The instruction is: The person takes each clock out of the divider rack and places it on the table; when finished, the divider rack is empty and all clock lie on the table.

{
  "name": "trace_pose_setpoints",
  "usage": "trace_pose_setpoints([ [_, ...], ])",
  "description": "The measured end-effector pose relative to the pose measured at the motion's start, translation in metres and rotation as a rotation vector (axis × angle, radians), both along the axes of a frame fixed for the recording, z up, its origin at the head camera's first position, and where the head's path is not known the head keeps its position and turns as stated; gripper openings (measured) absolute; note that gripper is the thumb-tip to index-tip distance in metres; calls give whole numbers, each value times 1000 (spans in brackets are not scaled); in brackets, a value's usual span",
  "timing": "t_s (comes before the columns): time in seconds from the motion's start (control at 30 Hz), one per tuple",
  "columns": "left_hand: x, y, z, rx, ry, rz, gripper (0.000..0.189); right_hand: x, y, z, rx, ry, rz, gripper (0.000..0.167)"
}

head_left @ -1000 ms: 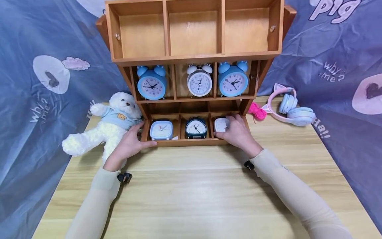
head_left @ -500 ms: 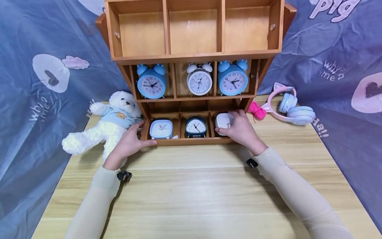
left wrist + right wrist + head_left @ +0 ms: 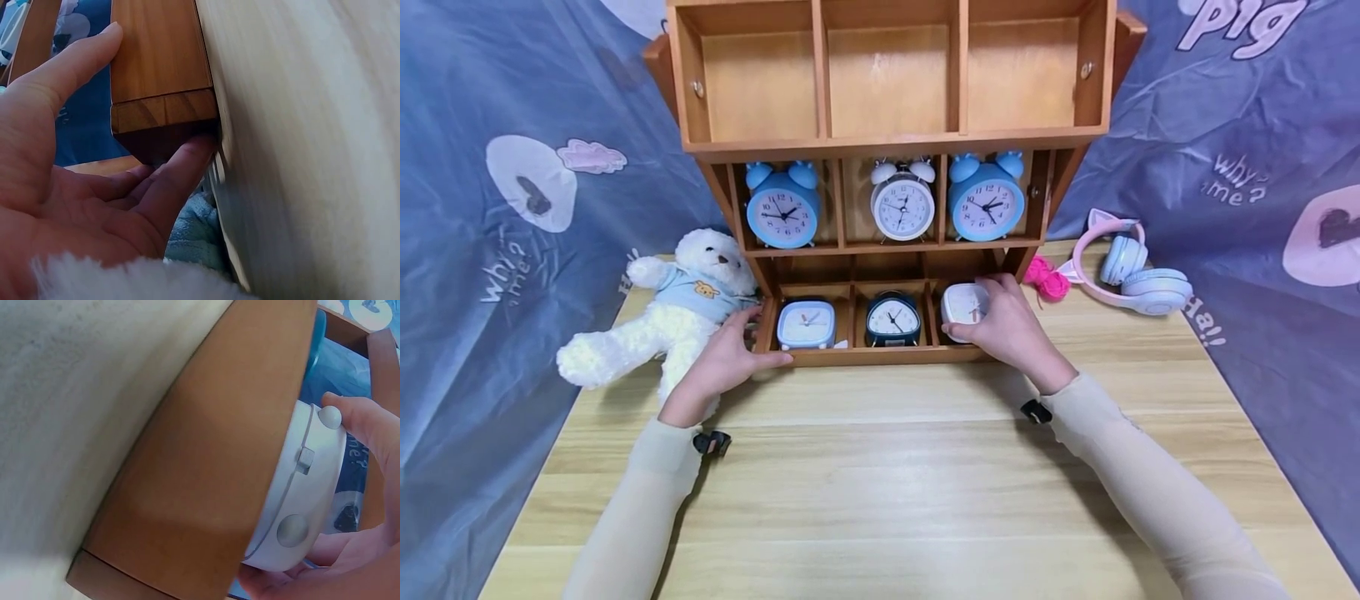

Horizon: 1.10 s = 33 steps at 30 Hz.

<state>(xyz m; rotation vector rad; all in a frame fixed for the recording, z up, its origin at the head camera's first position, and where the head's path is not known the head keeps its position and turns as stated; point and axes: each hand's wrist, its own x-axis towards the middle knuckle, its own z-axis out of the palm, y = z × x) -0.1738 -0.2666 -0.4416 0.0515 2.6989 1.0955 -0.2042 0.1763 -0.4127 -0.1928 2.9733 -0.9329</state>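
Observation:
A small white square alarm clock (image 3: 958, 303) sits in the right compartment of the bottom row. My right hand (image 3: 1013, 332) grips it, thumb at its lower left and fingers around its far side; in the right wrist view its rounded casing (image 3: 312, 500) with a knob and a switch shows behind the front board. At the shelf's lower left corner, my left hand (image 3: 726, 357) holds the wooden shelf (image 3: 880, 357), thumb on the front board and fingers against the end. In the same row stand a light blue clock (image 3: 806, 324) and a dark green clock (image 3: 892, 320).
Two blue twin-bell clocks, left (image 3: 782, 215) and right (image 3: 987, 208), flank a white one (image 3: 902, 208) in the middle row. A white teddy bear (image 3: 662, 333) leans at the left. Pink yarn (image 3: 1047, 279) and cat-ear headphones (image 3: 1153, 292) lie right on the wooden table (image 3: 880, 483).
My right hand and the white clock have shifted slightly right in the compartment, with more of the clock's face now showing. The left hand has stayed on the shelf corner.

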Motion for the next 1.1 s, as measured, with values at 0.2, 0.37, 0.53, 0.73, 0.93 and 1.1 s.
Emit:
trace_pose_setpoints([
  [0.2, 3, 0, -2, 29, -6, -5, 118, 7, 5, 4, -12, 38, -5, 96],
  [0.37, 5, 0, -3, 25, -16, -4, 118, 12, 10, 6, -17, 53, -11, 99],
  [0.53, 5, 0, -2, 25, -17, 0, 118, 15, 15, 11, -18, 57, -7, 100],
  [0.73, 5, 1, -1, 29, -21, 4, 118, 19, 22, 18, -22, 61, -5, 99],
  [0.93, 4, 1, -2, 36, -16, -2, 117, 23, 31, 21, -27, 70, -18, 99],
  [1.1, 3, 0, 0, 36, -5, -4, 116, 24, 40, 26, -20, 79, -19, 99],
])
